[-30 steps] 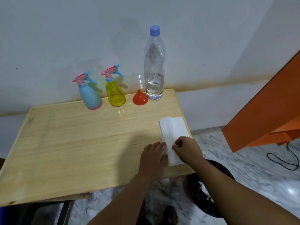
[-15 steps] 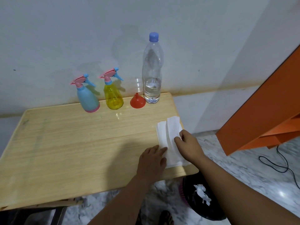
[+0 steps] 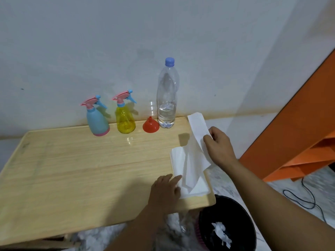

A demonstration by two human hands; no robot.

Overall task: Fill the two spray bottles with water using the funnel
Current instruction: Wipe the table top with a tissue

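White tissue (image 3: 196,129) is pinched in the right hand (image 3: 218,144), lifted off the tissue stack (image 3: 188,187) at the desk's (image 3: 72,169) near right corner. The left hand (image 3: 164,192) lies flat, fingers (image 3: 175,179) straight, pressing the stack's near edge. Well apart from both hands, along the far edge by the wall, stand the blue spray bottle (image 3: 97,120), the yellow spray bottle (image 3: 125,116), the red funnel (image 3: 150,125) upside down, and the capped water bottle (image 3: 167,98), partly filled.
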